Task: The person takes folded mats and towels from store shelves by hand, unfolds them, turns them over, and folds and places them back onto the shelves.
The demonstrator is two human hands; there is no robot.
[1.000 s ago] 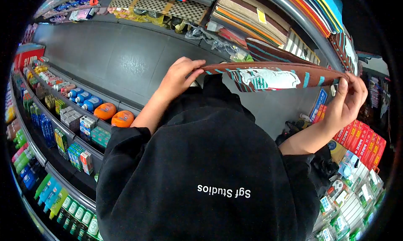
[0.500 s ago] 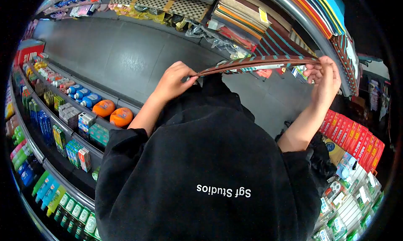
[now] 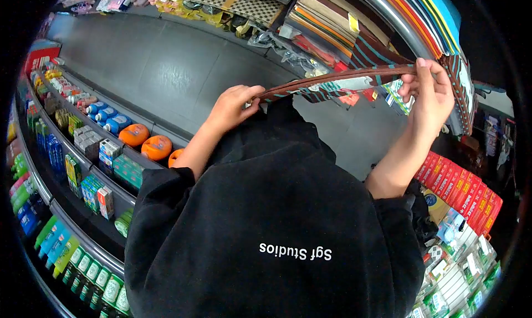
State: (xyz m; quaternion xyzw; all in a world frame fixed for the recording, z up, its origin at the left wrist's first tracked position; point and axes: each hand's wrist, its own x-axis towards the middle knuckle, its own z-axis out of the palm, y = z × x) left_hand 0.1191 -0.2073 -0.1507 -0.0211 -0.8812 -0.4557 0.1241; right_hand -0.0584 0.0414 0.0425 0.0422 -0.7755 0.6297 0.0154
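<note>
A folded brown mat [image 3: 338, 83] with teal stripes and a white pattern is stretched between both hands, in front of the body. Its left end is pinched in my left hand [image 3: 237, 104], thumb against fingers. At the upper right my right hand [image 3: 429, 91] grips the other end between thumb and fingers, higher than my left. Just beyond the mat, a brown cloth with teal stripes [image 3: 377, 53] hangs beside a stack of folded mats [image 3: 327, 19].
Curved shelves [image 3: 83, 152] with bottles and boxes run down the left. Red boxes [image 3: 460, 188] stand at the right, above packaged goods [image 3: 460, 268]. A metal rail [image 3: 410, 24] bearing colourful mats crosses the upper right. Grey floor [image 3: 172, 68] lies ahead.
Over the last second my right hand has moved left and up with its end of the mat. The mat now slants upward to the right and shows less of its white pattern.
</note>
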